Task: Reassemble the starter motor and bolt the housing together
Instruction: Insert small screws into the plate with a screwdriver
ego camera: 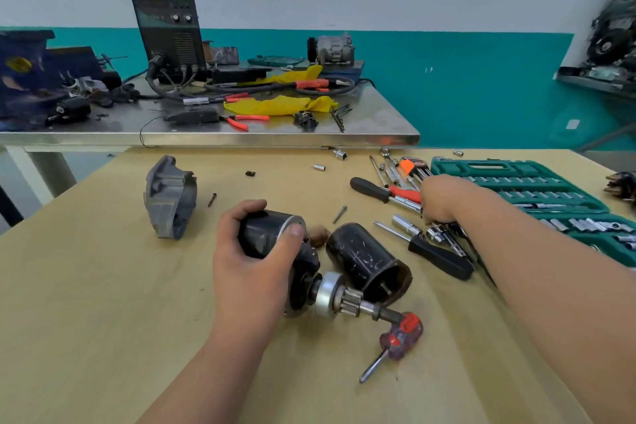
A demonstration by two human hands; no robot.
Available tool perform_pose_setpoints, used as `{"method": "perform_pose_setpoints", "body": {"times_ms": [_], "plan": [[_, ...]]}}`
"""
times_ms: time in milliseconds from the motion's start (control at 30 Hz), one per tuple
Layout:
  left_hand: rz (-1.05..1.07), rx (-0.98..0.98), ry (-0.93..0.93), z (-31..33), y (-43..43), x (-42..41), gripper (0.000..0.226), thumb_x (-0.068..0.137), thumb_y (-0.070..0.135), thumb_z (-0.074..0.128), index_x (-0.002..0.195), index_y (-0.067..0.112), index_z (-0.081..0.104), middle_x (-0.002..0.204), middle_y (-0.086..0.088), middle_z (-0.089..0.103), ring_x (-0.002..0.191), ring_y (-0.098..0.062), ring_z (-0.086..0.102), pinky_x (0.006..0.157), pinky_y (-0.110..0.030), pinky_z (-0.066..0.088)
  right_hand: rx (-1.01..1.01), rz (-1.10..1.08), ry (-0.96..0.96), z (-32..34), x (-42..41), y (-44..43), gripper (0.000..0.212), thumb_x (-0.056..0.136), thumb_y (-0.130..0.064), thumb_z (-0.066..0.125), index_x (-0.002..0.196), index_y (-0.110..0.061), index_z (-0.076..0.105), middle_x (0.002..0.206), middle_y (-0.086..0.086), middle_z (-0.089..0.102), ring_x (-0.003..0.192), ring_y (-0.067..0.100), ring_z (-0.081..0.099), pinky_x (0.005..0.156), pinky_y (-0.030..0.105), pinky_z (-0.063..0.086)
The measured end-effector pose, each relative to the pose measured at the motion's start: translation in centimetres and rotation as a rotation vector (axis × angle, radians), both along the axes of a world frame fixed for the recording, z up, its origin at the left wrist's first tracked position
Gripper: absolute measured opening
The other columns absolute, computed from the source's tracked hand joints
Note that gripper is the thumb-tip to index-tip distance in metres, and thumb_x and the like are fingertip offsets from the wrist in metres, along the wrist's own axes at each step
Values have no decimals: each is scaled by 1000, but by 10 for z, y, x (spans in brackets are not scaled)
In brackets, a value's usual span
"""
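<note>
The left grip [251,258] is closed around the starter motor body [266,234], thumb over the near rim and fingers curled across the far side. The body lies on its side on the wooden worktop [103,286]. Its pinion shaft [347,299] juts out toward the right, and the shaft's tip reaches the handle of a red screwdriver [401,332].

The right grip [442,200] reaches down into a pile of loose tools [444,232]. Its fingers are hidden behind the back of the hand, so I cannot tell whether it is closed on anything.

Just beside the motor body, on its right, lies a black cylindrical housing [364,258] with its open end facing the viewer. A grey nose housing [170,196] stands apart to the left, with 1 short bolt [211,200] near it. A long bolt [340,213] lies between the 2 grips. A black-handled screwdriver [440,260] rests under the right forearm. An open green socket case [537,189] lies at the right edge.

Behind stands a steel worktop [275,138] carrying a welder [170,34], yellow cloth [278,105] and red-handled pliers [242,120].
</note>
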State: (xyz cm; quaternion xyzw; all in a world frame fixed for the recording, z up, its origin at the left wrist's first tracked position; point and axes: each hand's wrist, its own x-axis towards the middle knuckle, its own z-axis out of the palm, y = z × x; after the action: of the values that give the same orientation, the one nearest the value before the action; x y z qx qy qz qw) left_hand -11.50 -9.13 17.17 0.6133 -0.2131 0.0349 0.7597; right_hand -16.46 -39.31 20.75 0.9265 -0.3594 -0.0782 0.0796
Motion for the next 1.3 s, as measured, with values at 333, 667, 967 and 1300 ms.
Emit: {"method": "perform_pose_setpoints", "body": {"times_ms": [333, 667, 967, 1300], "plan": [[2, -13, 94, 3, 3, 2, 38, 59, 46, 71, 96, 48, 58, 85, 25, 64, 76, -1, 66, 65, -22, 54, -17, 235, -406, 32, -34, 2, 15, 99, -27, 45, 107, -15, 50, 86, 0, 57, 72, 15, 55, 65, 29, 43], [22, -43, 81, 2, 3, 1, 32, 71, 33, 76, 96, 44, 60, 92, 8, 66, 73, 2, 65, 60, -12, 50, 448, 510, -982, 40, -32, 138, 17, 93, -23, 59, 108, -28, 63, 79, -23, 64, 58, -5, 63, 62, 14, 52], [25, -97, 188, -1, 5, 7, 43, 55, 50, 73, 96, 45, 60, 99, 4, 66, 78, -4, 67, 64, -19, 51, 509, 562, -528, 19, -11, 164, 14, 90, -30, 59, 92, -27, 73, 76, -12, 68, 70, 2, 62, 58, 17, 48], [25, -124, 242, -4, 5, 11, 37, 67, 38, 75, 101, 39, 60, 106, -1, 65, 80, -6, 68, 63, -18, 52, 868, 194, -1190, 19, -19, 141, 21, 95, -24, 54, 81, -17, 67, 63, 0, 66, 53, 9, 64, 51, 21, 50]]}}
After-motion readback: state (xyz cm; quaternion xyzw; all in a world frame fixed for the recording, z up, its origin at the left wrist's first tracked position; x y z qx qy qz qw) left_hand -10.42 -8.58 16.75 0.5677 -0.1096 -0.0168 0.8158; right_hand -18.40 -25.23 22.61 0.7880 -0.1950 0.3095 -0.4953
